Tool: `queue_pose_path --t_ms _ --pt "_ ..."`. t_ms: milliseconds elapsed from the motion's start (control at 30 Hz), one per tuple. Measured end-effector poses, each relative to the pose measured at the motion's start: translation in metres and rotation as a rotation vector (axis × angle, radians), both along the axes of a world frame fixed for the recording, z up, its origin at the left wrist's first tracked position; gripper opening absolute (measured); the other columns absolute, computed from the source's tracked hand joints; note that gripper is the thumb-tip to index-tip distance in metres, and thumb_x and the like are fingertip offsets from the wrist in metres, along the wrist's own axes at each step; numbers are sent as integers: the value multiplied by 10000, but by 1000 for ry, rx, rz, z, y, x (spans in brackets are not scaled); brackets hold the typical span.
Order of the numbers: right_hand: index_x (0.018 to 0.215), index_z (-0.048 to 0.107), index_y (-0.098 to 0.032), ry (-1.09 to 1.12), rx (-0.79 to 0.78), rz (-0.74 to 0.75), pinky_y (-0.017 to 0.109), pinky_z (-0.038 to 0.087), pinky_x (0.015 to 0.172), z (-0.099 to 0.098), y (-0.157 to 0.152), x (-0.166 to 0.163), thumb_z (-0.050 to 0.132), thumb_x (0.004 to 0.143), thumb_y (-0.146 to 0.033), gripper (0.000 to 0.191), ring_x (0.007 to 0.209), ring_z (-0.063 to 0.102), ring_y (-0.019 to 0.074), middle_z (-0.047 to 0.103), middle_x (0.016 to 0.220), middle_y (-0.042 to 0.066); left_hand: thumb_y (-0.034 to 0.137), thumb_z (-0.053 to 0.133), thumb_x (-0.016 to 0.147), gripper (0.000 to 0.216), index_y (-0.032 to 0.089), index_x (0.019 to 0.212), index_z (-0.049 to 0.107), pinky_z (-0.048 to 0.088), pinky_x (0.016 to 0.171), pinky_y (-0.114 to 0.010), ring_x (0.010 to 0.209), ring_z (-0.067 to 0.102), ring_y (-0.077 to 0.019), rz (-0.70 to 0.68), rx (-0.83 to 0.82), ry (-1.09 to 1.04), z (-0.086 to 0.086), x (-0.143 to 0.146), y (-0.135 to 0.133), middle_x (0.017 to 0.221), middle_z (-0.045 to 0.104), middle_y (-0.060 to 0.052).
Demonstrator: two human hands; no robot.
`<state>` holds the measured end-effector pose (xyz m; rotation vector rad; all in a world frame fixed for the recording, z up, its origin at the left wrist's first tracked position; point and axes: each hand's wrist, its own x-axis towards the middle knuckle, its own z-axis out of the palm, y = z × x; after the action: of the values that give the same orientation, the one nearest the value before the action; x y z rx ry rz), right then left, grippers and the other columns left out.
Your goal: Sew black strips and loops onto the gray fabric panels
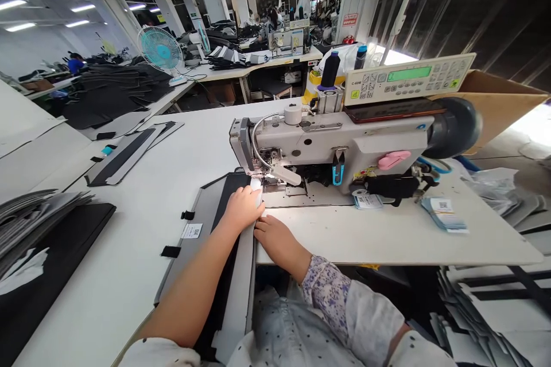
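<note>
A grey and black fabric panel (218, 200) lies lengthwise on the white sewing table, its far end under the head of a sewing machine (310, 143). My left hand (244, 206) is closed on the panel's right strip just before the needle area. A small white piece (256, 184) shows by its fingertips. Close behind, my right hand (282, 242) has its fingers bent at the panel's right edge, seemingly gripping it; the fingertips are partly hidden. A white label (191, 231) and black tabs (171, 252) sit along the panel's left side.
Blue-handled thread snips (338, 169) hang on the machine beneath its control panel (408, 80). Label stacks (445, 215) rest at right. More panels (129, 152) lie at left, near a dark fabric pile (55, 264). A cardboard box (499, 103) stands behind the machine's handwheel.
</note>
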<state>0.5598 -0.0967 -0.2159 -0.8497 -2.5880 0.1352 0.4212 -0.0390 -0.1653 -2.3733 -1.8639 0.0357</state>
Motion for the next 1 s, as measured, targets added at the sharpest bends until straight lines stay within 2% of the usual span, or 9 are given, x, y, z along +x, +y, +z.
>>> queue_pose_path --t_ms 133,333,533,733,1000 --pt "837 603 -168 22 -1 -36 341 432 895 -2 9 -2 587 868 -94 82 975 541 203 641 943 60 199 483 788 443 211 1218 589 455 809 -345 964 611 -266 97 -120 -64 -2 3 1 1052 661 -113" --pt "829 596 -162 34 -18 -93 343 444 898 0 15 -1 574 862 -63 107 928 557 192 636 915 53 179 481 767 485 252 1238 568 450 788 -301 953 630 -228 205 -162 -143 -3 9 14 1082 678 -71" --pt "859 610 -166 97 -34 -111 356 456 916 -3 15 -3 542 879 -60 127 947 560 188 636 956 63 162 449 778 472 246 1226 572 443 784 -298 954 626 -220 192 -183 -169 5 10 5 1058 685 -62" --pt "933 629 -214 168 -60 -99 389 464 928 -10 11 -8 425 933 -73 248 982 553 196 635 970 56 148 459 782 434 254 1185 581 438 814 -300 969 619 -216 163 -172 -194 -1 3 4 1046 686 -54" --pt "940 623 -157 58 -21 -37 387 439 971 6 1 -1 540 868 -67 142 1015 538 217 625 985 81 149 441 784 449 243 1200 582 437 841 -314 993 617 -227 150 -176 -194 1 3 3 1051 687 -60"
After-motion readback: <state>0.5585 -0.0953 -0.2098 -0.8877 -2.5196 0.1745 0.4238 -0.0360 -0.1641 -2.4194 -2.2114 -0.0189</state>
